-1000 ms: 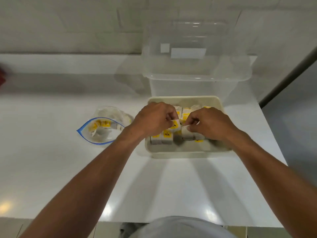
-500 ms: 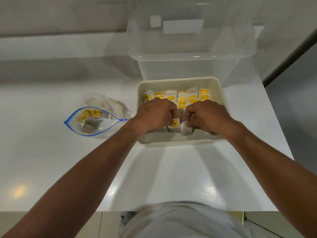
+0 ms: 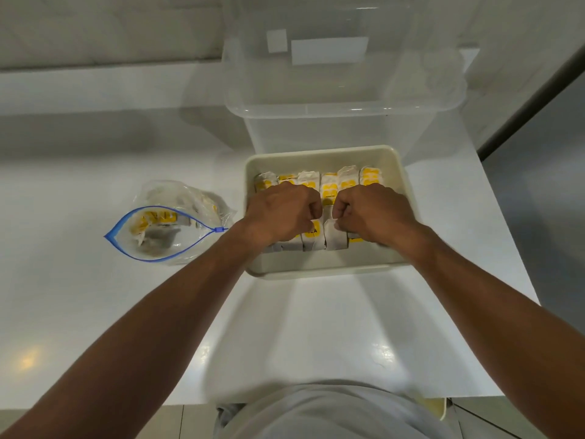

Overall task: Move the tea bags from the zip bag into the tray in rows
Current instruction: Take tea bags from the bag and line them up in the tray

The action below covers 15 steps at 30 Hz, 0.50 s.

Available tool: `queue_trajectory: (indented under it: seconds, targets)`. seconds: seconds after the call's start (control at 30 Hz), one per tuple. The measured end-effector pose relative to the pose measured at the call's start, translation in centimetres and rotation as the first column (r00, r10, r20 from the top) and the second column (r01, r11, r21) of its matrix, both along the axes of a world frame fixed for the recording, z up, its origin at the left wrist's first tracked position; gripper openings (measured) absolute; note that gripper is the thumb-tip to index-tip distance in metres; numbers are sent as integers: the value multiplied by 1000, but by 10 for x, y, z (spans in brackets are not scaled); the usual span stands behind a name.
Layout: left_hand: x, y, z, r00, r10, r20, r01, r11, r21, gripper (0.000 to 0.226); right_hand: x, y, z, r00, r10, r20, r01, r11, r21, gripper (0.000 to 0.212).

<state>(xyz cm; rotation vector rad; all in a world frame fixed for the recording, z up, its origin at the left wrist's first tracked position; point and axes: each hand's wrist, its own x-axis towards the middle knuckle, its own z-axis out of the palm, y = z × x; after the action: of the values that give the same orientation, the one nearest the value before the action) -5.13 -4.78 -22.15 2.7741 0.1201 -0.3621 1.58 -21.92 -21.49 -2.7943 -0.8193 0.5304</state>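
Observation:
A cream tray (image 3: 323,270) sits on the white counter. A back row of white tea bags with yellow labels (image 3: 329,189) stands inside it, and a front row (image 3: 314,239) runs under my hands. My left hand (image 3: 281,213) is curled over the left part of the front row, its fingers on a yellow-labelled tea bag. My right hand (image 3: 370,213) is curled on a white tea bag (image 3: 335,239) beside it. The knuckles of both hands nearly meet. The open zip bag (image 3: 158,232), blue-edged, lies left of the tray with several tea bags inside.
A large clear plastic bin (image 3: 342,90) stands right behind the tray against the wall. The counter's front edge (image 3: 95,403) is near my body, and its right edge (image 3: 506,248) drops off just past the tray.
My head has tilted down, so the tray sits lower in view. Both hands have pushed their tea bags down into the front row and closed into tighter fists.

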Motion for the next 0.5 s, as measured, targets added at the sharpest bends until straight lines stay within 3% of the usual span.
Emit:
queue_trajectory:
  seconds: [0.27,0.5]
  targets:
    - [3,0,-3,1000,12,19,-12,1000,3,21,2,0,-4,999,-33,25,33,999,23,20]
    - [-10,-1,3,991,0,135,-11,996,85,21,-5,-7,-1,998,23,59,-23,1000,-2,28]
